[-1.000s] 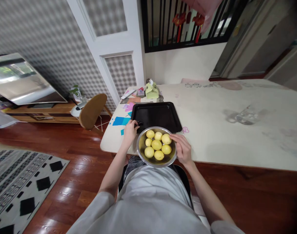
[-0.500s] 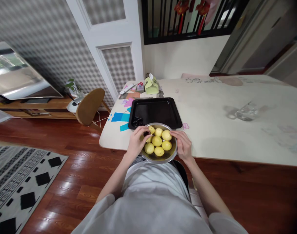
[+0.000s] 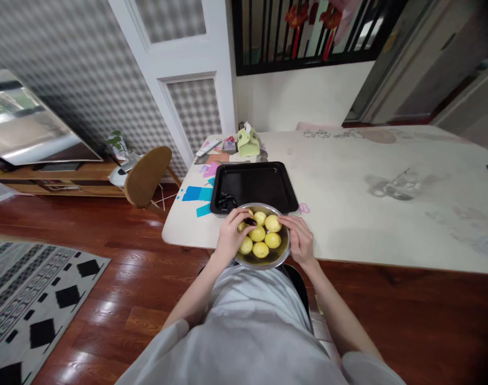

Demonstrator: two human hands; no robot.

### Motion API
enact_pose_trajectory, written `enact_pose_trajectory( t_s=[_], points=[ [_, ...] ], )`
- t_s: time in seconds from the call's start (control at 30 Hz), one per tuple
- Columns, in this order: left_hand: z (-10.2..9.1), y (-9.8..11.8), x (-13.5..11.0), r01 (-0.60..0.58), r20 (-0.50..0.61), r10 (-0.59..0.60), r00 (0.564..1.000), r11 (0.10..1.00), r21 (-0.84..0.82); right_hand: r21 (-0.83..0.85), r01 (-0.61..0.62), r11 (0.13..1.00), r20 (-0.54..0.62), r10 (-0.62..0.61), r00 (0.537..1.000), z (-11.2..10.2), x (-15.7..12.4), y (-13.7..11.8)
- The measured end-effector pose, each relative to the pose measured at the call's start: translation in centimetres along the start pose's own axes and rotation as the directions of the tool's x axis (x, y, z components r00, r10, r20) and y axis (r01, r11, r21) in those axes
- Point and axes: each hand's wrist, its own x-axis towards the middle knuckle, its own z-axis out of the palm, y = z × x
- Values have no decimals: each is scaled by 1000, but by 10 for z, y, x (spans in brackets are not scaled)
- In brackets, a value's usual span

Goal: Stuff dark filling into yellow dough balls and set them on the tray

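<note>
A round metal bowl (image 3: 286,256) holding several yellow lemons (image 3: 257,233) is at the table's front edge, close against my body. My left hand (image 3: 230,234) is over its left side, thumb and fingers pinching a small, shiny, dark elongated object (image 3: 250,221) above the lemons. What kind of thing it is, I cannot make out. On the right, my right hand (image 3: 302,238) grips the bowl's rim, its fingertips reaching over beside a lemon. Just behind the bowl lies a black baking tray (image 3: 255,182), with several similar dark pieces (image 3: 226,201) in its near left corner.
A green tissue box (image 3: 249,143) and a white remote (image 3: 209,147) are at the back left of the white table (image 3: 348,224). To the right stands a clear glass vessel (image 3: 404,184). A wooden chair (image 3: 148,175) is beyond the table's left end.
My left hand has shifted right and inward over the bowl, bringing the dark object further above the lemons. My right hand stays on the rim.
</note>
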Motion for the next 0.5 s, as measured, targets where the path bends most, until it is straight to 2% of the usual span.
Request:
enact_pose_trajectory(
  t_s=[0.17,0.33,0.5],
  points=[
    [2,-2,-1,49,-40,-48,998,998,25,18,31,999,-2,-31,1000,0,0,1],
    [4,-4,-4,97,-15,-97,995,995,-9,23,24,999,-7,-24,1000,0,0,0],
    [2,1,-3,131,-5,-131,991,991,38,16,25,1000,-6,-25,1000,0,0,0]
  ],
)
